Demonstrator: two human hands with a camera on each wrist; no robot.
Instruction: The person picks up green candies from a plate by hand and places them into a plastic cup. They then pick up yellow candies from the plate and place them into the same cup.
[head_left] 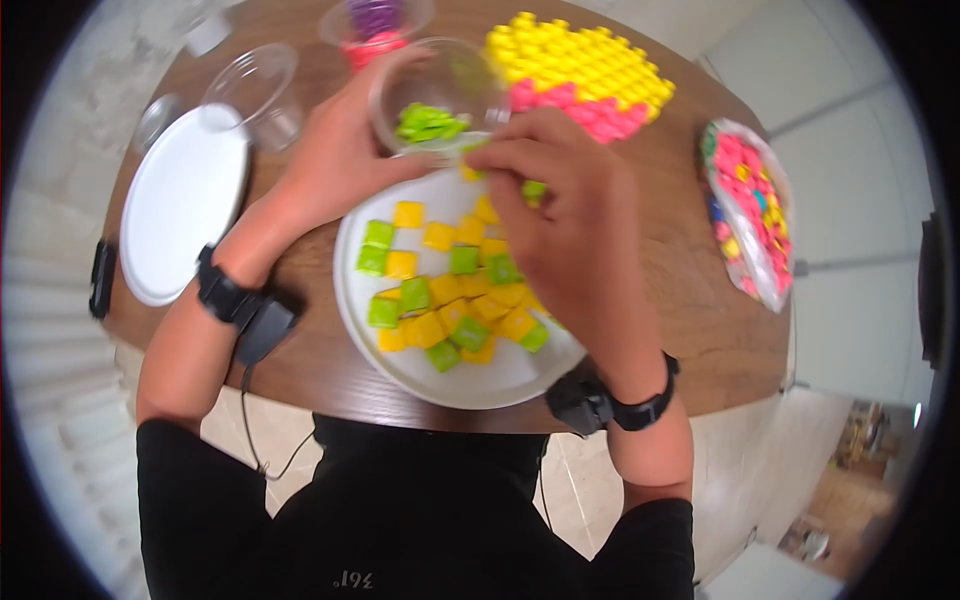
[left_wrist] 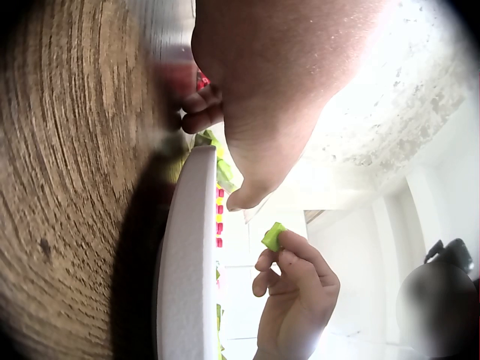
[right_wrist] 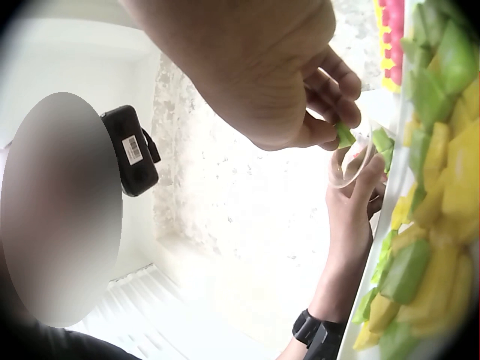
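Note:
My left hand [head_left: 340, 150] grips a clear plastic cup [head_left: 385, 110] tilted above the far edge of a white plate [head_left: 370, 350]; green pieces [head_left: 428, 123] lie inside the cup. Between thumb and fingertips, my right hand [head_left: 570, 220] pinches a green piece [left_wrist: 274, 237], also visible in the right wrist view as a small green piece [right_wrist: 345, 136] near the cup's rim [right_wrist: 352, 182]. Yellow squares [head_left: 429, 328] and green squares [head_left: 383, 311] are spread over the plate, partly covered by my right hand.
An empty white oval plate [head_left: 185, 200] and a clear cup [head_left: 255, 95] stand at the left. Behind are a container with purple and red things [head_left: 375, 20] and a yellow and pink beaded piece [head_left: 580, 65]. At the right lies a bag of colourful pieces [head_left: 750, 210].

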